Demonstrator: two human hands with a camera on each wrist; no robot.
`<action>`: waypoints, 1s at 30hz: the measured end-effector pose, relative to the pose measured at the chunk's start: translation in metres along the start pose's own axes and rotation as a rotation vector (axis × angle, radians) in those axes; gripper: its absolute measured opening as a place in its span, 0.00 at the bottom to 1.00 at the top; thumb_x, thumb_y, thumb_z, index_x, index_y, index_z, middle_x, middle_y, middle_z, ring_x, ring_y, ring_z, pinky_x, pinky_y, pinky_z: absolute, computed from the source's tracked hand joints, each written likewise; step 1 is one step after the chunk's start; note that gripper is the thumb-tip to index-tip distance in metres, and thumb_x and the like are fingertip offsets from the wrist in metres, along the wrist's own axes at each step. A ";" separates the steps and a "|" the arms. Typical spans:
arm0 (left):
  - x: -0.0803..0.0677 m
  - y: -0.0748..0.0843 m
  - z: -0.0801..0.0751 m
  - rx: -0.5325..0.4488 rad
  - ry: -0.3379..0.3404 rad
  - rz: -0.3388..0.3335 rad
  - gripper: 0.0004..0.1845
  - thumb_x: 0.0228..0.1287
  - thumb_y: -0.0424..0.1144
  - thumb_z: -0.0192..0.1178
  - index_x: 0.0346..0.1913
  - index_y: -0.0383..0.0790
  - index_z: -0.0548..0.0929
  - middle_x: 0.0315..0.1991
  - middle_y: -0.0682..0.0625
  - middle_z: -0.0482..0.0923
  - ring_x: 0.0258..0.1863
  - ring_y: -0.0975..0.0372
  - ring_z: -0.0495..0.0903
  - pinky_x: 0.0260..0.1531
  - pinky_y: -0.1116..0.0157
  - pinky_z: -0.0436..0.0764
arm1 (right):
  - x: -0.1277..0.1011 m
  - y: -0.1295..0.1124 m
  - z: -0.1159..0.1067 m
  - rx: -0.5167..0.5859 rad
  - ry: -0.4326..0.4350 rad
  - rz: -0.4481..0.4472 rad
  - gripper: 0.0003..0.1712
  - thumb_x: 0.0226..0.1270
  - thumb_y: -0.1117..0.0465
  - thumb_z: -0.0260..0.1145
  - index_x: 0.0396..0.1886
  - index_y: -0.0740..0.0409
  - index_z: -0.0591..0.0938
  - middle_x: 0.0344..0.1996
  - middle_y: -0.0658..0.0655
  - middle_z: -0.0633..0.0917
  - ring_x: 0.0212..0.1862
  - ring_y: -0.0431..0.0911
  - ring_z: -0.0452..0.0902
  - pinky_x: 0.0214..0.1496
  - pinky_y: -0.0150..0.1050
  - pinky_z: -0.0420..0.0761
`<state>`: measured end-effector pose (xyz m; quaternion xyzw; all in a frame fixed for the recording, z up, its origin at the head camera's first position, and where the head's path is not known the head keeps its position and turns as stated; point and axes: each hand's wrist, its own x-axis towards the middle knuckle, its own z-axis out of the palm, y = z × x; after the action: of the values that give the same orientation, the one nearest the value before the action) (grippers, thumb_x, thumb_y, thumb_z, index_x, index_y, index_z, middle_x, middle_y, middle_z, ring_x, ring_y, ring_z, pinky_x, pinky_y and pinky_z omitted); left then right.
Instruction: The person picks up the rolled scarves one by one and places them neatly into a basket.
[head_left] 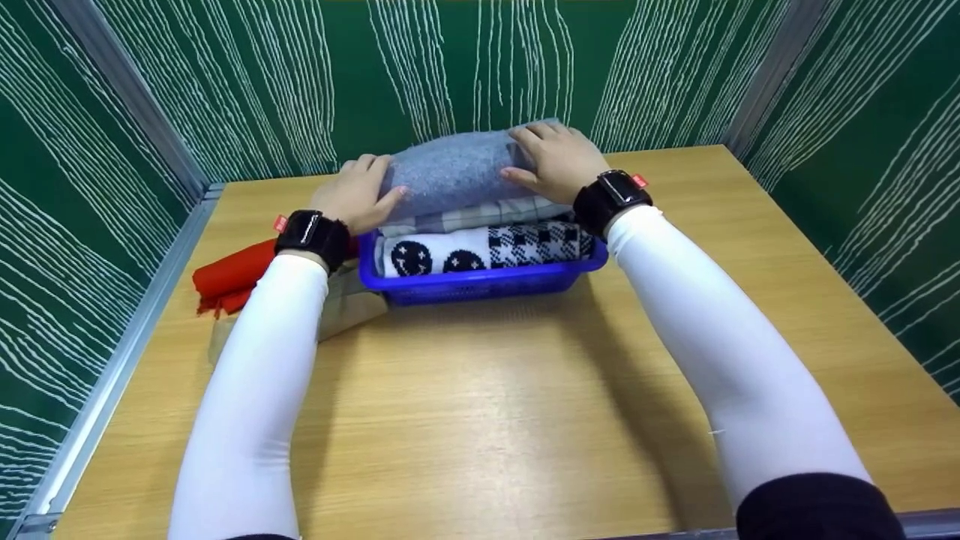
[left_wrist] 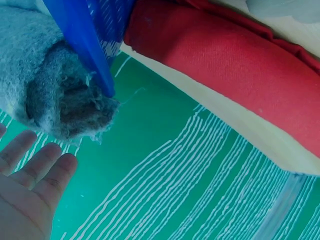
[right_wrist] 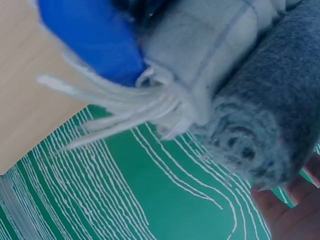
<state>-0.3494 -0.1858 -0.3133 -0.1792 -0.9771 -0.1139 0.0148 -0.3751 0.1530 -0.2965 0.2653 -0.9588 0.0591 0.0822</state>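
A fuzzy rolled grey scarf (head_left: 454, 169) lies across the back of the blue basket (head_left: 487, 285), its right end higher in the head view. My left hand (head_left: 352, 191) holds its left end, thumb in front and fingers behind. At the other end, my right hand (head_left: 562, 161) grips the roll with fingers over the top and thumb on the front. Just in front of it sits a pale plaid scarf (right_wrist: 200, 45), its white fringe hanging over the basket's end. Nearest the front is a black-and-white knit roll (head_left: 480, 251) with smiley faces and checks.
Left of the basket a red rolled scarf (left_wrist: 215, 60) lies on the wooden table (head_left: 465, 405), partly behind my left arm. A beige cloth (head_left: 349, 304) lies in front of it. Green walls (head_left: 465, 67) with white streaks enclose the table at the back and sides.
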 end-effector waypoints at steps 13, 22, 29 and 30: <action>-0.011 -0.001 -0.004 -0.010 0.042 0.016 0.37 0.85 0.58 0.47 0.83 0.37 0.63 0.81 0.35 0.64 0.82 0.40 0.63 0.81 0.40 0.65 | -0.003 -0.013 -0.003 0.031 0.035 -0.046 0.44 0.83 0.37 0.60 0.85 0.58 0.64 0.80 0.69 0.70 0.83 0.65 0.62 0.88 0.63 0.57; -0.019 -0.003 -0.001 -0.020 0.065 0.031 0.37 0.83 0.58 0.51 0.82 0.36 0.65 0.80 0.34 0.66 0.80 0.40 0.66 0.81 0.40 0.67 | -0.005 -0.023 0.002 0.069 0.040 -0.088 0.45 0.82 0.38 0.62 0.86 0.58 0.64 0.82 0.68 0.68 0.84 0.64 0.61 0.87 0.65 0.57; -0.025 -0.004 0.000 -0.030 0.085 0.059 0.37 0.81 0.55 0.56 0.81 0.34 0.67 0.79 0.34 0.68 0.80 0.41 0.67 0.82 0.41 0.66 | -0.009 -0.032 0.005 0.105 0.046 -0.107 0.45 0.81 0.38 0.63 0.86 0.57 0.64 0.82 0.68 0.67 0.83 0.65 0.62 0.87 0.65 0.59; -0.026 -0.004 0.000 -0.033 0.088 0.062 0.37 0.81 0.55 0.57 0.81 0.34 0.67 0.79 0.34 0.68 0.80 0.40 0.67 0.82 0.41 0.66 | -0.009 -0.033 0.005 0.109 0.048 -0.109 0.45 0.81 0.39 0.63 0.85 0.57 0.65 0.82 0.68 0.67 0.83 0.65 0.62 0.87 0.64 0.59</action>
<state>-0.3263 -0.1984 -0.3163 -0.2043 -0.9675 -0.1374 0.0583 -0.3507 0.1289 -0.3013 0.3198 -0.9360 0.1132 0.0939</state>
